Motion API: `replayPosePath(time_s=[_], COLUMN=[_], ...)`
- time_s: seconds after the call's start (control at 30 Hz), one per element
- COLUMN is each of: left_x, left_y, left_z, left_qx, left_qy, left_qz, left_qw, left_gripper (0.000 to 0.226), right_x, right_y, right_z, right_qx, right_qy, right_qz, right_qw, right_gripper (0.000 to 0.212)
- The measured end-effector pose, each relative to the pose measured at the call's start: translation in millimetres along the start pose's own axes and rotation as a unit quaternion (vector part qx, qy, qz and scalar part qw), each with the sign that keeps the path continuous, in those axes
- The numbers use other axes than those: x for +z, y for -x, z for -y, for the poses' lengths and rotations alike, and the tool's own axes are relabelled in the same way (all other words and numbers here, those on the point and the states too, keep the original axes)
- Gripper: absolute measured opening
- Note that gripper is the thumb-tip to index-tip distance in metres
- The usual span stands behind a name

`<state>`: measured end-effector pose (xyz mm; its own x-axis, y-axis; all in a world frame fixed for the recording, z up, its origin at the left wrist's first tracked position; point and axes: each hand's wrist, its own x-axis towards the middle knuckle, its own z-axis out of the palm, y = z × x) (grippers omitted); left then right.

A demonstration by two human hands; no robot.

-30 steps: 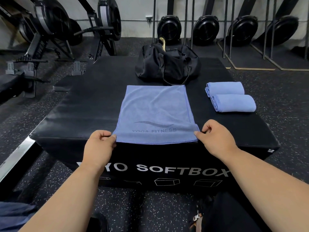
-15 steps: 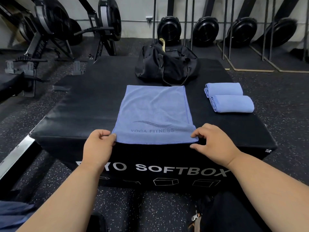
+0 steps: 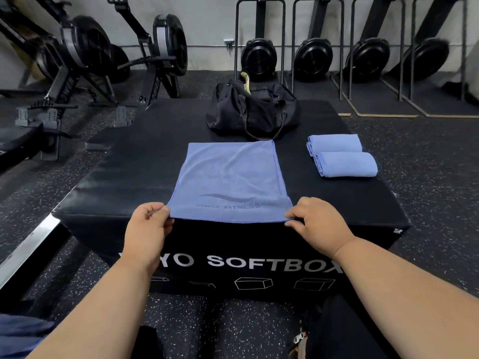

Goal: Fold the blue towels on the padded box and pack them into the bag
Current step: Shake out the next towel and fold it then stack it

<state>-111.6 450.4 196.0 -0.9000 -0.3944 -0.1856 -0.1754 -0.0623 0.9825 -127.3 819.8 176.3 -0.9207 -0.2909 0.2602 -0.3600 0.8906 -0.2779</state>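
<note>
Towels are partly done: two folded ones point(image 3: 342, 156) lie at the box's point(image 3: 116, 193) right (none visibly in the bag point(image 3: 252, 110) yet), while your left hand point(image 3: 147, 229) and right hand point(image 3: 315, 221) pinch the flat towel's point(image 3: 229, 177) near corners, so its folding and all packing remain.

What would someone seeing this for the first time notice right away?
A blue towel lies spread flat at the near middle of the black padded box, with the left hand and right hand each pinching a near corner. Two folded towels sit side by side at the box's right, and a black bag rests at its far edge.
</note>
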Motion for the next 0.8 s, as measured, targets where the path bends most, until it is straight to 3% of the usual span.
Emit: replayPosePath(time_s=[0.13, 0.27, 0.43, 0.53, 0.63, 0.8], left_x=[0, -5, -18, -39, -59, -72], left_y=[17, 33, 56, 67, 81, 109], left_z=[-10, -20, -45, -55, -69, -114], left_qx=[-0.028, -0.032, 0.004, 0.047, 0.112, 0.229], left_qy=[0.064, 0.074, 0.098, 0.014, -0.115, -0.162], left_qz=[0.023, 0.045, 0.045, 0.099, 0.106, 0.075], left_qw=[0.997, 0.996, 0.994, 0.994, 0.981, 0.957], left_gripper=[0.012, 0.025, 0.023, 0.034, 0.046, 0.018], right_x=[-5, -21, -47, -67, -87, -140], right_y=[6, 18, 31, 39, 44, 41], right_z=[5, 16, 41, 55, 62, 84], right_qx=[-0.002, 0.054, 0.131, 0.14, 0.153, 0.107], right_qy=[0.009, -0.025, -0.148, -0.203, -0.301, -0.367], right_qz=[-0.002, 0.003, -0.101, -0.145, -0.153, -0.196], right_qw=[1.0, 0.998, 0.975, 0.958, 0.929, 0.903], right_gripper=[0.01, 0.009, 0.011, 0.017, 0.017, 0.015])
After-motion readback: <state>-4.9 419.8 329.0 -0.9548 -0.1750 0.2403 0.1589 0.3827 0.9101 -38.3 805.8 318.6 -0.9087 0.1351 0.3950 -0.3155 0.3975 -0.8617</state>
